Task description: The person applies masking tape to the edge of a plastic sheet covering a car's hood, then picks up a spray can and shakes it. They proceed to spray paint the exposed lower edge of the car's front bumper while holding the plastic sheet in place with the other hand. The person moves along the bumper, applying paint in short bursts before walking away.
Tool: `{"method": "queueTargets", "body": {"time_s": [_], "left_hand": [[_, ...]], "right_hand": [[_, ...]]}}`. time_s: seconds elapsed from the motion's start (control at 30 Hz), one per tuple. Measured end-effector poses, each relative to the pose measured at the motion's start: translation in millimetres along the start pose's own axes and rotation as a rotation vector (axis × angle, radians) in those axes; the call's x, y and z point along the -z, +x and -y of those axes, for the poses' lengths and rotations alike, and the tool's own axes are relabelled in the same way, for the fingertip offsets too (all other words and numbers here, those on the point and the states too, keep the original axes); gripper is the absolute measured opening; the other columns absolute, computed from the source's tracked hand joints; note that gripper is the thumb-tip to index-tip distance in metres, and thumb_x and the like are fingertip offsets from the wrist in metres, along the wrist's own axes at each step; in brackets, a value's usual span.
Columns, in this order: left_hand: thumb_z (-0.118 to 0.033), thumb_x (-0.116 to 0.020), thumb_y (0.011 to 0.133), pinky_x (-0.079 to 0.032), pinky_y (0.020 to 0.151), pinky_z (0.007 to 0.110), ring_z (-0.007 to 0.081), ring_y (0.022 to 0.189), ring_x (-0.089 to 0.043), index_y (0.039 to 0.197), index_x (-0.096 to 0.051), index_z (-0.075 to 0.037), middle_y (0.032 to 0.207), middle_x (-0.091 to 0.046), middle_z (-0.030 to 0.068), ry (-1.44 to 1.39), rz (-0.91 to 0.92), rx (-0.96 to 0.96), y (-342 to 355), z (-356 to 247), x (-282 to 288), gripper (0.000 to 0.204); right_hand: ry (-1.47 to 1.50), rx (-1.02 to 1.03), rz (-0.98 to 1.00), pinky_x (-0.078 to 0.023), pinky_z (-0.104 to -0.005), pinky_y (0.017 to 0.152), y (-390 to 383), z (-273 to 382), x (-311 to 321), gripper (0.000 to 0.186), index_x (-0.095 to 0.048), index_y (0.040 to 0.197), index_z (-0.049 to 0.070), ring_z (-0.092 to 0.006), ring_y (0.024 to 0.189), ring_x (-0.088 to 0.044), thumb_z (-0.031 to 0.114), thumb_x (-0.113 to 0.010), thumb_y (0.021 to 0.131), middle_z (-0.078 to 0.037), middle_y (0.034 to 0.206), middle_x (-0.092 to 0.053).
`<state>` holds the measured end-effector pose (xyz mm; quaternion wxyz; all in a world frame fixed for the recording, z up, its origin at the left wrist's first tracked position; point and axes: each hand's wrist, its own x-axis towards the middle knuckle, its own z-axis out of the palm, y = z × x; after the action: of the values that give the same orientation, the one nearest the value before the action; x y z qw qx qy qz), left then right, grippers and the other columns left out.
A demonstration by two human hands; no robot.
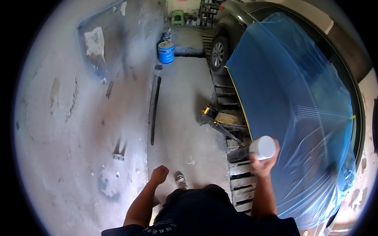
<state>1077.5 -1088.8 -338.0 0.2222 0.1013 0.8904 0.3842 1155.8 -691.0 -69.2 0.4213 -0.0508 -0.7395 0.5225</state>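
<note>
My right hand (263,165) grips a white cylindrical container (263,147) at the right of the head view, above the edge of the blue plastic sheet (291,102) that covers much of the car's side. My left hand (160,173) hangs low at centre-left, its fingers curled closed; whatever is inside them, if anything, is hidden. Below it is the grey concrete floor (185,145), where my foot (180,181) shows.
A grey wall (63,133) runs along the left, a dark strip (155,110) at its foot. A blue bucket (166,55) stands ahead. A black-and-yellow frame (220,126) juts from the slatted pallets (243,182) beside the car (232,19). A green stool (177,17) is at the back.
</note>
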Motion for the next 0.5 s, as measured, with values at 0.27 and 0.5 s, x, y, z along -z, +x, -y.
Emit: {"method": "queueTargets", "body": {"time_s": [0.27, 0.5], "left_hand": [[-0.028, -0.066, 0.088, -0.053, 0.08, 0.04, 0.0308, 0.092, -0.067, 0.116, -0.061, -0.004, 0.1, -0.068, 0.0172, -0.218, 0.108, -0.183, 73.5, -153.0, 37.1, 0.037], [-0.034, -0.071, 0.086, -0.048, 0.095, 0.039, 0.0348, 0.121, -0.052, 0.145, -0.039, -0.01, 0.144, -0.038, 0.0188, -0.045, 0.104, -0.861, 135.0, -320.3, 76.0, 0.071]], "right_hand": [[-0.576, -0.328, 0.634, -0.054, -0.0436, 0.086, -35.9, -107.5, -18.3, 0.084, -0.041, 0.135, 0.001, -0.0403, 0.102, -0.064, 0.034, -0.083, 0.071, -0.023, 0.113, -0.063], [-0.218, -0.107, 0.744, -0.047, -0.0433, 0.094, 52.0, -113.1, -105.0, 0.078, -0.044, 0.135, 0.003, -0.0404, 0.112, -0.057, 0.024, -0.081, 0.069, -0.024, 0.125, -0.055]]}}
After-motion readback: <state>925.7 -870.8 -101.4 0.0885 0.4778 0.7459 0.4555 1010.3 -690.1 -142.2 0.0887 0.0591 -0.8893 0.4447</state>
